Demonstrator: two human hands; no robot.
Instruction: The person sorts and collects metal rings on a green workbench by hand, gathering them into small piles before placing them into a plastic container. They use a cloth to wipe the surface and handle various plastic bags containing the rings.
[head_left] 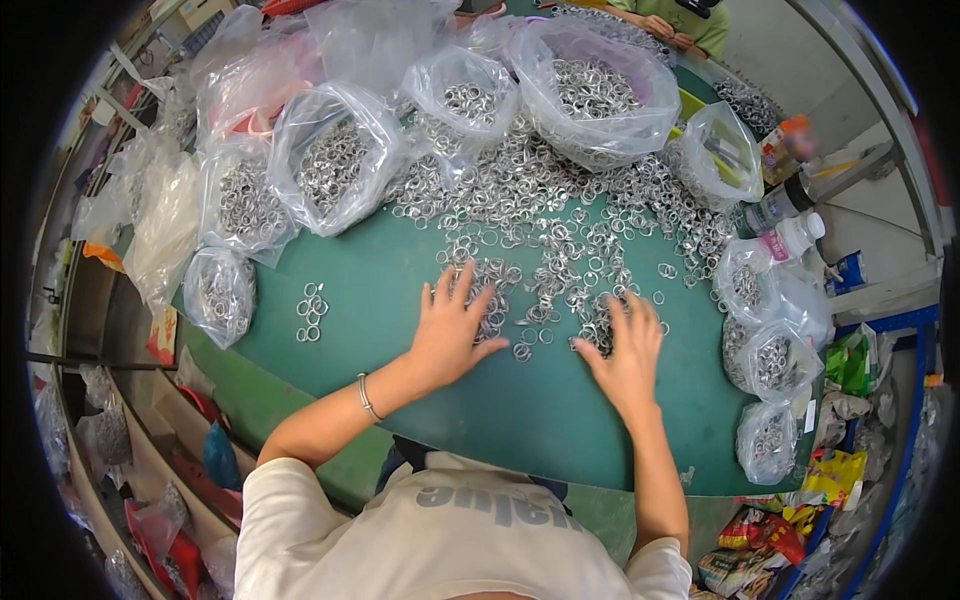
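Many small silvery metal rings [520, 185] lie heaped on the green tabletop [360, 270], spreading from the far bags toward me. My left hand [451, 325], a bracelet on its wrist, rests with fingers spread at the left edge of a small pile of rings [494, 305]. My right hand [628, 350] lies with fingers apart over another cluster of rings [597, 325]. Between the hands are a few loose rings [530, 340]. Off to the left sits a separate small group of rings [312, 312]. Neither hand grips anything that I can see.
Open clear bags of rings [335, 165] line the far and left edges, with a large one [595, 95] at the back. Smaller bags [770, 360] and a plastic bottle [790, 238] stand along the right. Another person's hands [668, 32] are at the far side.
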